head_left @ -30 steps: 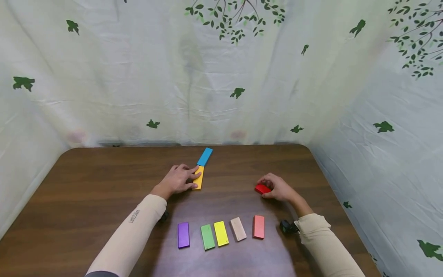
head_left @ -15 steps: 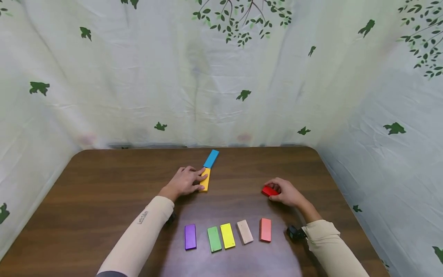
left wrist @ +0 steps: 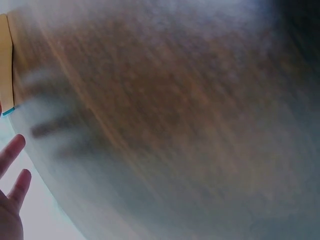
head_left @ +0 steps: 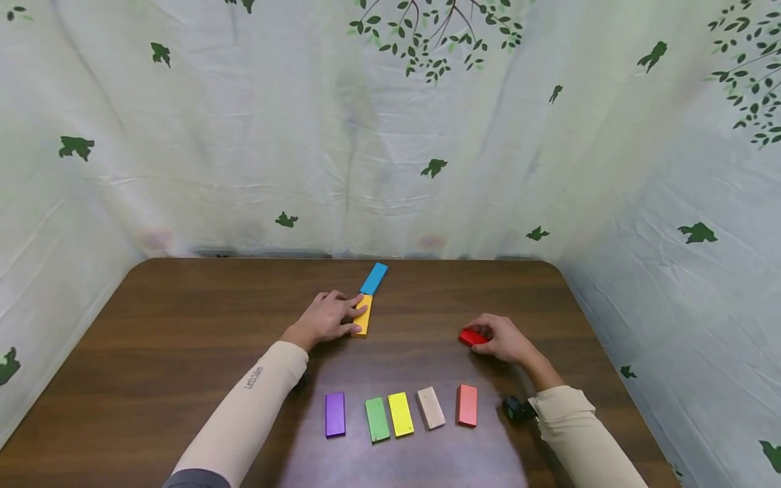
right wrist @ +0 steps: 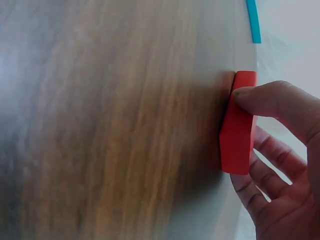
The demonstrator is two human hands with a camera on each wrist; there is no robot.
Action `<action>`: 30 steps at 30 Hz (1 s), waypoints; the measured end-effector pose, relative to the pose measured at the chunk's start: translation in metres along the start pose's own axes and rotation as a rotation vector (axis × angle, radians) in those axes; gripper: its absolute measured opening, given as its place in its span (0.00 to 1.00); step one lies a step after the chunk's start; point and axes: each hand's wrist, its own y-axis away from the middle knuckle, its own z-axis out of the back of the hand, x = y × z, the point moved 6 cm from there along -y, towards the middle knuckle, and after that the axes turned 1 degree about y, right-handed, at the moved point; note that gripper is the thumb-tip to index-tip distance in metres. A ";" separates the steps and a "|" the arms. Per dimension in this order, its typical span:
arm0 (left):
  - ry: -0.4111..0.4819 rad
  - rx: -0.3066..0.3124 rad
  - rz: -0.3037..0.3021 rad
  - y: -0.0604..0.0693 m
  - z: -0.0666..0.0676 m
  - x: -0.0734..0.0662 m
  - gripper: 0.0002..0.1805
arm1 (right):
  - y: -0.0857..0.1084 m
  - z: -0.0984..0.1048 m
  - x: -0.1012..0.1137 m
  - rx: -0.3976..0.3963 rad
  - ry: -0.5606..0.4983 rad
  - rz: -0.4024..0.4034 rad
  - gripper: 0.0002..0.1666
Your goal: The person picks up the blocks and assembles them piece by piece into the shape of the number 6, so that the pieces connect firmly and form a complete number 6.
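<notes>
My left hand [head_left: 329, 316] lies over an orange-yellow block [head_left: 367, 322], its thumb and fingertips touching the top. At that block's far end a blue block [head_left: 373, 278] continues the line at a slight angle. The left wrist view catches part of the orange-yellow block [left wrist: 6, 65] at its left edge, and two extended fingers [left wrist: 19, 187]. To the right, my right hand [head_left: 502, 339] holds a red block [head_left: 472, 337] just over or on the table. In the right wrist view the thumb presses one face of the red block [right wrist: 239, 135], the other fingers behind it.
Nearer the front lie several blocks in a loose row: purple [head_left: 335, 415], green [head_left: 377, 420], yellow [head_left: 401, 414], beige [head_left: 431, 408] and coral red [head_left: 466, 406]. A leaf-printed white curtain [head_left: 274, 163] borders the brown table [head_left: 201, 318] at the back and sides.
The head view has shifted slightly, moving the whole scene right in the picture. Both hands stay nearly where they were over the table, and the blocks keep their places.
</notes>
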 end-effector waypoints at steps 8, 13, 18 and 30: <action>0.000 0.000 0.005 -0.001 -0.002 0.002 0.29 | -0.007 -0.006 0.010 0.043 0.017 0.065 0.21; -0.005 -0.013 -0.002 0.000 -0.001 0.001 0.29 | -0.013 -0.009 0.018 0.074 0.042 0.063 0.21; -0.008 -0.013 0.001 -0.001 -0.001 0.000 0.29 | -0.023 -0.013 0.028 0.102 0.071 0.084 0.21; -0.037 -0.005 -0.006 0.000 0.000 -0.001 0.30 | -0.048 -0.029 0.059 0.153 0.104 0.170 0.22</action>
